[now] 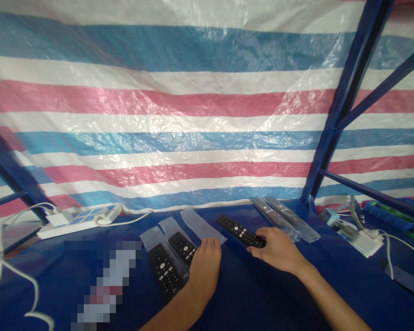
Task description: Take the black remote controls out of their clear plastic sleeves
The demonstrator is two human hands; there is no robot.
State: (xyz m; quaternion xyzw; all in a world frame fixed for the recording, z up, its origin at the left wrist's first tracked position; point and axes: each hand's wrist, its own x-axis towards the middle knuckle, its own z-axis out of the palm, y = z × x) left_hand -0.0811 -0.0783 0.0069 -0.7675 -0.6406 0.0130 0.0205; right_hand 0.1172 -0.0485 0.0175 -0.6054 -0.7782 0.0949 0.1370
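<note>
My right hand (278, 250) is closed around the near end of a black remote control (239, 230), which lies slanted across the blue table. My left hand (205, 266) has its fingers curled together, with the fingertips at the near end of a flat clear plastic sleeve (202, 224); what they grip, if anything, is hidden. Beside that hand lie two more black remotes, a left one (163, 266) and a right one (182, 246), each on a plastic sleeve. The left hand covers part of the right one. Farther right, two bagged remotes (272, 214) lie side by side.
A white power strip (79, 220) with plugs and cables sits at the back left. White adapters (365, 241) and a blue tray (393, 216) are at right. Blue metal posts (338, 110) frame a striped tarp (193, 105) behind the table. A pixelated strip (110, 280) covers the left front.
</note>
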